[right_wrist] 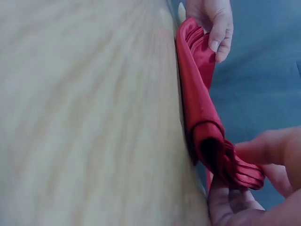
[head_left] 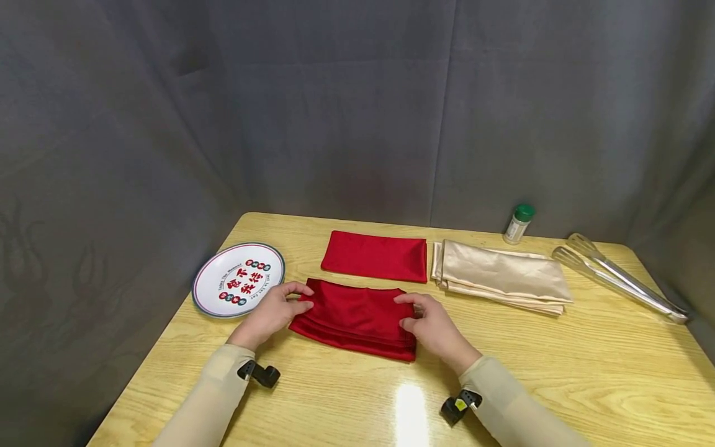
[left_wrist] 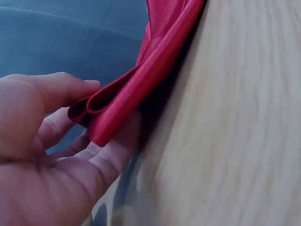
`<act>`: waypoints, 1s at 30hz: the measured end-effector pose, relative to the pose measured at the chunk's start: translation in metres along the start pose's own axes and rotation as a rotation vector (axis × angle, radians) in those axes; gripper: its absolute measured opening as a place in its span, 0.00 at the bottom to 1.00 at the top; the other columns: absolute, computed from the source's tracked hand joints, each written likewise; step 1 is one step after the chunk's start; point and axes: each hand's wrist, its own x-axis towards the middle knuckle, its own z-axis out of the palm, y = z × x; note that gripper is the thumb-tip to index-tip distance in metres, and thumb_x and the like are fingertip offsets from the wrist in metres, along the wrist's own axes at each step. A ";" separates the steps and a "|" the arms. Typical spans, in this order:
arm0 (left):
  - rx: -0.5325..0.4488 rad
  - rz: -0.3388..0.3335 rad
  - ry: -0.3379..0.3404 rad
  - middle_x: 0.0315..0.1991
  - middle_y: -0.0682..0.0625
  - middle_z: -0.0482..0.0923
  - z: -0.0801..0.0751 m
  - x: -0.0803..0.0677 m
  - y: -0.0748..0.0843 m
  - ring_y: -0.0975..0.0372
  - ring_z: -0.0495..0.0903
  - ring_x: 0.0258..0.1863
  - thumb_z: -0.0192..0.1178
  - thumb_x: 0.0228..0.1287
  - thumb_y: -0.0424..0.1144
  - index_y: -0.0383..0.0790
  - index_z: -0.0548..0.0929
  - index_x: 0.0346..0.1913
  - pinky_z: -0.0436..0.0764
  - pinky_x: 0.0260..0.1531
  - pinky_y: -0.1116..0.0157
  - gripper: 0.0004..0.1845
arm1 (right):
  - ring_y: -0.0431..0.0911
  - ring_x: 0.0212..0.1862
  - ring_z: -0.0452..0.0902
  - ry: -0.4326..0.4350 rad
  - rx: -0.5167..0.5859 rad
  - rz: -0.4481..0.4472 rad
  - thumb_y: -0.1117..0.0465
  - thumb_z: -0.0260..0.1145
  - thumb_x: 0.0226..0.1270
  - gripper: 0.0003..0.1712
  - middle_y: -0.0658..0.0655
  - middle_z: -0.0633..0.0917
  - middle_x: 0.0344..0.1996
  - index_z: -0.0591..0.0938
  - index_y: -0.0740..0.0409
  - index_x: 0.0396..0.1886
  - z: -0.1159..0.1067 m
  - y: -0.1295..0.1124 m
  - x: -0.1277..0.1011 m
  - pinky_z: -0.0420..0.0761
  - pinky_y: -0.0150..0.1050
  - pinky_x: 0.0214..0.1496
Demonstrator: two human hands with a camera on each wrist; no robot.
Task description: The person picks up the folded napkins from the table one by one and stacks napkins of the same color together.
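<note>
Beige sleeves [head_left: 208,397] carry black wrist cameras [head_left: 269,376], a yellow mark [head_left: 460,404] on one.

By remote view I count: two bare hands, the left hand [head_left: 272,315] and the right hand [head_left: 437,330]; two folded, rectangular bundles of red satin [head_left: 357,310] [head_left: 375,256]; one stack of folded beige satin cloth [head_left: 503,272], its pieces uncountable; one round white plate [head_left: 231,264]; one green-capped shaker [head_left: 514,230]; one pair of silvery metal tongs [head_left: 625,287].

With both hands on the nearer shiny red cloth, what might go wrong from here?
The nearer, layered shiny red cloth could fan apart: the left hand and right hand hold only its ends. Swinging left, it might also knock the round white printed plate close beside the left hand.
</note>
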 end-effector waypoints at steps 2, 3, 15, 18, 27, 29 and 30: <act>-0.008 0.008 0.017 0.36 0.48 0.78 0.001 0.000 0.000 0.61 0.72 0.28 0.64 0.63 0.34 0.38 0.82 0.49 0.70 0.28 0.68 0.12 | 0.52 0.46 0.76 0.021 0.068 0.027 0.74 0.67 0.57 0.24 0.58 0.77 0.57 0.83 0.55 0.54 -0.001 0.002 0.000 0.76 0.40 0.41; -0.015 0.012 0.027 0.35 0.48 0.78 0.001 0.000 0.000 0.62 0.71 0.26 0.65 0.63 0.33 0.38 0.83 0.49 0.69 0.26 0.68 0.12 | 0.51 0.45 0.76 0.032 0.088 0.036 0.74 0.67 0.57 0.23 0.58 0.78 0.57 0.83 0.56 0.53 -0.001 0.003 0.000 0.75 0.39 0.40; -0.074 0.057 0.047 0.36 0.48 0.78 -0.005 -0.003 0.002 0.64 0.70 0.28 0.66 0.63 0.35 0.36 0.83 0.48 0.69 0.29 0.70 0.12 | 0.48 0.41 0.77 0.051 0.386 0.120 0.76 0.64 0.55 0.23 0.62 0.78 0.49 0.80 0.64 0.53 -0.001 0.002 -0.007 0.77 0.35 0.36; -0.097 0.055 0.051 0.38 0.47 0.79 -0.008 -0.003 0.006 0.64 0.70 0.28 0.66 0.62 0.34 0.35 0.83 0.48 0.69 0.28 0.70 0.12 | 0.43 0.33 0.75 0.045 0.438 0.130 0.76 0.64 0.56 0.23 0.62 0.76 0.48 0.80 0.63 0.54 -0.004 0.000 -0.008 0.74 0.32 0.30; -0.075 0.090 0.073 0.40 0.47 0.82 -0.014 -0.005 0.024 0.60 0.75 0.33 0.68 0.61 0.35 0.38 0.84 0.47 0.73 0.33 0.68 0.12 | 0.42 0.32 0.73 0.031 0.582 0.123 0.76 0.63 0.60 0.25 0.59 0.70 0.57 0.75 0.68 0.59 -0.023 -0.006 -0.003 0.74 0.29 0.35; -0.076 0.097 0.078 0.41 0.47 0.82 -0.015 -0.003 0.028 0.60 0.75 0.33 0.68 0.61 0.35 0.38 0.84 0.47 0.73 0.34 0.68 0.12 | 0.42 0.34 0.75 0.025 0.617 0.111 0.76 0.63 0.60 0.25 0.58 0.69 0.58 0.74 0.69 0.59 -0.027 -0.009 -0.002 0.75 0.29 0.37; -0.077 0.099 0.075 0.41 0.46 0.82 -0.016 -0.002 0.030 0.60 0.75 0.33 0.68 0.61 0.36 0.38 0.84 0.47 0.73 0.34 0.68 0.12 | 0.43 0.35 0.75 0.024 0.636 0.107 0.77 0.62 0.61 0.25 0.58 0.69 0.58 0.73 0.69 0.59 -0.029 -0.010 -0.001 0.76 0.30 0.39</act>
